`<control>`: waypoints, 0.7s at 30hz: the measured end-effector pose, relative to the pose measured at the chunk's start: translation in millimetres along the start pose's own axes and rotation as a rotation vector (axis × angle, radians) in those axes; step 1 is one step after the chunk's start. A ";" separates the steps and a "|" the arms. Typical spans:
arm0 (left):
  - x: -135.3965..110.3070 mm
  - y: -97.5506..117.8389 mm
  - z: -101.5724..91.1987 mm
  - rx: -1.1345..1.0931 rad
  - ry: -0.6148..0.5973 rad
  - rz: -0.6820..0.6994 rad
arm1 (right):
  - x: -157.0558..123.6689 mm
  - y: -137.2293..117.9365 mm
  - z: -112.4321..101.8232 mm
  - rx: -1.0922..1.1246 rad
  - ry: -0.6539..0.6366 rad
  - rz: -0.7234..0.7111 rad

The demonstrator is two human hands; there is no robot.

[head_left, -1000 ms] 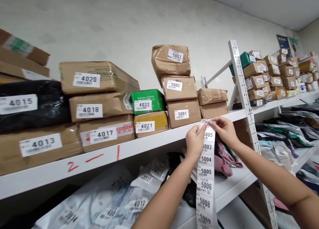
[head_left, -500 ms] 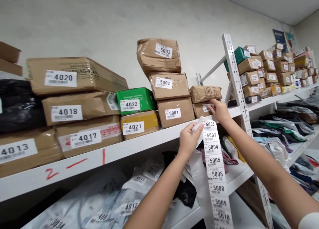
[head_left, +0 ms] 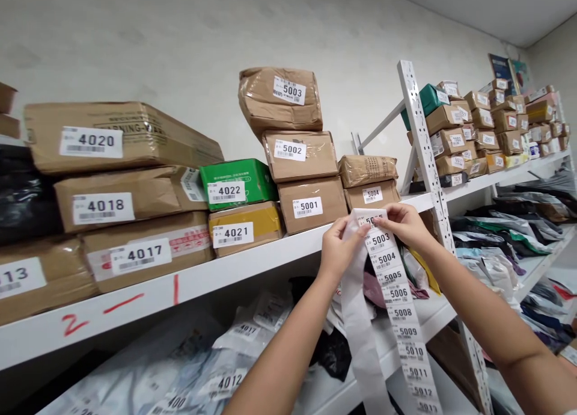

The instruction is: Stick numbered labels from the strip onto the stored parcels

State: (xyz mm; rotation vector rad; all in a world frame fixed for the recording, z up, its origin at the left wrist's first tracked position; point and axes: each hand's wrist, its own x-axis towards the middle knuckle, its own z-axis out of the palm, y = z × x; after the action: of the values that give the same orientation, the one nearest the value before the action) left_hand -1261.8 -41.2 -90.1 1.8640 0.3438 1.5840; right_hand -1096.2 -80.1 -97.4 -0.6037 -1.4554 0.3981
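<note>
My left hand [head_left: 337, 246] pinches the top of a long strip of numbered barcode labels [head_left: 393, 295] that hangs down in front of the shelf. At the strip's upper edge, my right hand [head_left: 404, 221] pinches the top label, fingers closed on it. Just above my hands, a small brown box [head_left: 371, 195] carries a label reading 5004 and sits on the white shelf [head_left: 252, 261]. Another taped brown parcel [head_left: 367, 169] lies on top of it, with no label showing on its front. Beside them stands a stack of boxes labelled 5001 [head_left: 311, 204], 5002 [head_left: 300, 155] and 5003 [head_left: 280, 99].
Further left on the shelf are boxes numbered 4017 to 4022, including a green one [head_left: 237, 183]. A white perforated upright [head_left: 421, 150] divides the shelving. More small parcels [head_left: 487, 132] crowd the right bay. Bagged parcels [head_left: 216, 367] lie on the lower shelf.
My right hand pressed a label onto the small brown box, which now shows 5004, then came back down to the strip. The view shifted slightly right.
</note>
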 end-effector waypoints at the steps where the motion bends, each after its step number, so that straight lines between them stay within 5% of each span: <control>1: 1.9 2.5 1.0 -0.005 -0.036 -0.014 | -1.0 0.3 0.1 0.035 0.018 -0.002; 8: 16.7 9.8 11.1 0.083 -0.213 0.000 | 11.9 1.5 -10.9 0.004 0.204 -0.125; 13: 28.7 7.8 23.5 0.021 -0.171 0.068 | 24.6 -3.5 -11.9 -0.030 0.264 -0.159; 21: 38.0 12.2 23.3 0.342 0.044 0.186 | 38.0 -12.7 -2.1 -0.170 0.222 -0.222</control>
State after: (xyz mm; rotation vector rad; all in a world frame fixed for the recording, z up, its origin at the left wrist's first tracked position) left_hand -1233.4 -35.2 -54.1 2.1735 0.4999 1.7811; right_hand -1092.0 -67.8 -59.4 -0.5945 -1.3325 0.0314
